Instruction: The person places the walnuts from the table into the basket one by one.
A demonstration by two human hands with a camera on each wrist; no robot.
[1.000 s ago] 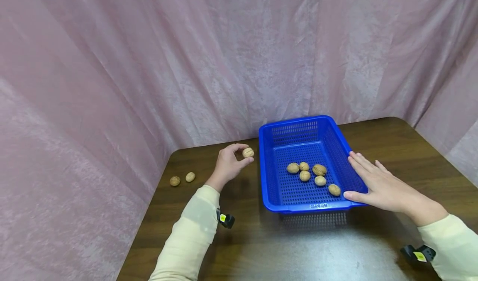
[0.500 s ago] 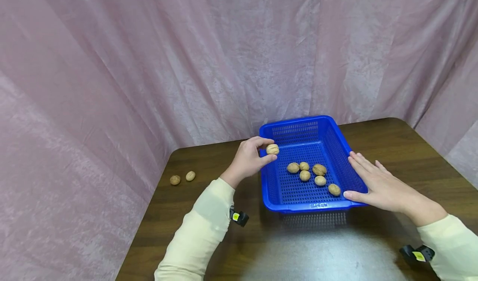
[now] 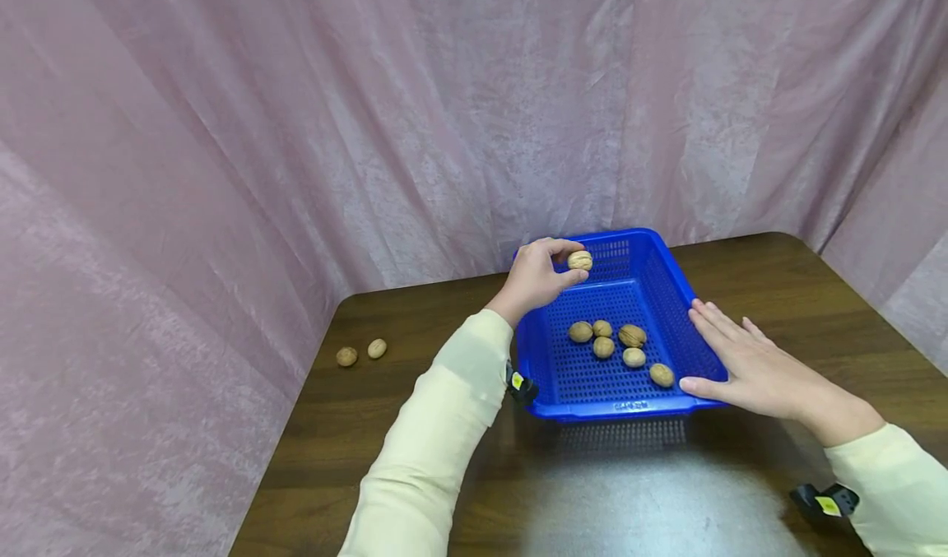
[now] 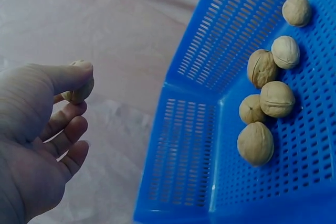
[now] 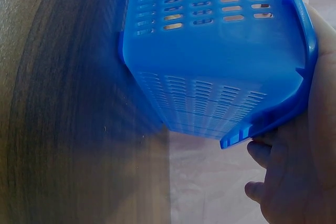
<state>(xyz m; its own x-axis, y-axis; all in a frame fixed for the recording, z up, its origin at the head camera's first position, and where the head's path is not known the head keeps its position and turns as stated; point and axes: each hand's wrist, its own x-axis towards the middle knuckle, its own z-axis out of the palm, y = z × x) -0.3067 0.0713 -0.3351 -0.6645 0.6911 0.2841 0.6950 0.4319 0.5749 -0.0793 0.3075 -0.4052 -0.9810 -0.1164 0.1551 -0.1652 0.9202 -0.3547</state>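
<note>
My left hand (image 3: pixel 544 276) pinches a walnut (image 3: pixel 580 260) between thumb and fingertips, raised over the far left part of the blue plastic basket (image 3: pixel 544 376). In the left wrist view the same walnut (image 4: pixel 79 88) shows behind my thumb, with the basket's corner (image 4: pixel 184 145) to its right. Several walnuts (image 3: pixel 604 347) lie on the basket floor (image 4: pixel 261 100). My right hand (image 3: pixel 748 364) rests flat with straight fingers against the basket's right rim, thumb at the near corner. The right wrist view shows the basket's outer wall (image 5: pixel 220 51) close up.
Two loose walnuts (image 3: pixel 360 353) lie on the dark wooden table (image 3: pixel 666 499) at the far left. Pink cloth (image 3: pixel 296 129) hangs behind and along both sides of the table. A small black clip with a yellow tag (image 3: pixel 822 501) sits by my right sleeve.
My left hand has carried the walnut rightward and upward, from beside the basket's left wall to above its far left part. The right hand and the basket have stayed put.
</note>
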